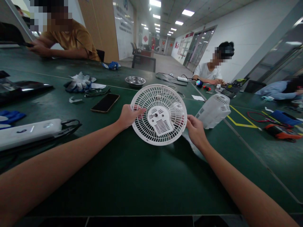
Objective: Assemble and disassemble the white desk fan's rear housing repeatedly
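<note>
A round white fan grille (159, 115) with a slotted centre plate and a small shaft is held up over the green table (132, 176). My left hand (129, 116) grips its left rim, fingers curled through the bars. My right hand (195, 129) clasps the right rim. Just to the right of the grille lies a white fan housing (214, 110) on its side.
A black phone (105, 103), a metal bowl (135, 81), gloves (79, 83) and a white power strip (28, 132) lie to the left and behind. Three other people sit around the table. Tools and red-black cables (279, 127) lie at the right, by yellow floor-tape lines.
</note>
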The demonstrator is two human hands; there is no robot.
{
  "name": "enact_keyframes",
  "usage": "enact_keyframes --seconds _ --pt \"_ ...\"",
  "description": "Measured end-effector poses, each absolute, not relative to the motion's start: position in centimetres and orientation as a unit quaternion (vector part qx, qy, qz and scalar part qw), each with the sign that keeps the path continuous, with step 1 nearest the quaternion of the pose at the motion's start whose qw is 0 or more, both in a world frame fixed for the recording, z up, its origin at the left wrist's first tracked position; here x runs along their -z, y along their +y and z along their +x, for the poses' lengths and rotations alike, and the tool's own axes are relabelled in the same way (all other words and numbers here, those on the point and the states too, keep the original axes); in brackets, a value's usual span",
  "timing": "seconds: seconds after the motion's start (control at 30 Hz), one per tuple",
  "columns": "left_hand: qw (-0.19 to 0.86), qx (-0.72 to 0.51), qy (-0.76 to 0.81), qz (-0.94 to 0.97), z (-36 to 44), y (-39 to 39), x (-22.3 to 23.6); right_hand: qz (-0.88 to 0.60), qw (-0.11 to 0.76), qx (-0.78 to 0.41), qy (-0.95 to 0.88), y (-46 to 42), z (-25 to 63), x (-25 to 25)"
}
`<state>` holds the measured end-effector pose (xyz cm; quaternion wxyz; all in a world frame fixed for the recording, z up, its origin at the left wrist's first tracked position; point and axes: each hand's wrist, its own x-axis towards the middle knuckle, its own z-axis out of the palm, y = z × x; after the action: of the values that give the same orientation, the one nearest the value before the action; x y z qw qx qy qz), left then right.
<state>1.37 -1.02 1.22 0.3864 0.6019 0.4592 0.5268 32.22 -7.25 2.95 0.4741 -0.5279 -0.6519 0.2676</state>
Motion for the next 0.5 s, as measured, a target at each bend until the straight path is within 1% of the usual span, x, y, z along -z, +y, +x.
enact_keyframes --seconds 0.07,0.1,0.17,0.2,0.27,0.33,0.4,0.5 --pt "0.350 -0.533 0.462 0.616 1.4 -1.4 -1.4 -0.480 0.460 -0.459 -0.590 -8.6 30.1 -2.8" --pt "0.331 -0.538 0.464 0.621 1.4 -1.6 -1.5 -0.455 0.447 -0.521 -0.567 -9.2 29.1 -2.6" --pt "0.295 -0.545 0.471 0.628 1.3 -1.9 -1.5 -0.410 0.431 -0.604 -0.530 -10.3 27.4 -2.4" --pt "0.279 -0.548 0.474 0.631 1.3 -2.0 -1.5 -0.395 0.436 -0.622 -0.517 -10.7 26.8 -2.3" --pt "0.255 -0.547 0.470 0.644 1.2 -1.9 -1.4 -0.381 0.467 -0.620 -0.502 -11.2 26.3 -2.3" --pt "0.265 -0.527 0.433 0.681 0.9 -1.5 -1.1 -0.391 0.506 -0.584 -0.500 -11.1 26.6 -2.5" --pt "0.320 -0.495 0.388 0.708 0.7 -0.9 -0.6 -0.415 0.536 -0.537 -0.502 -10.6 27.5 -2.8" --pt "0.449 -0.436 0.370 0.687 0.5 0.1 -0.2 -0.451 0.563 -0.457 -0.520 -10.1 29.0 -3.5"
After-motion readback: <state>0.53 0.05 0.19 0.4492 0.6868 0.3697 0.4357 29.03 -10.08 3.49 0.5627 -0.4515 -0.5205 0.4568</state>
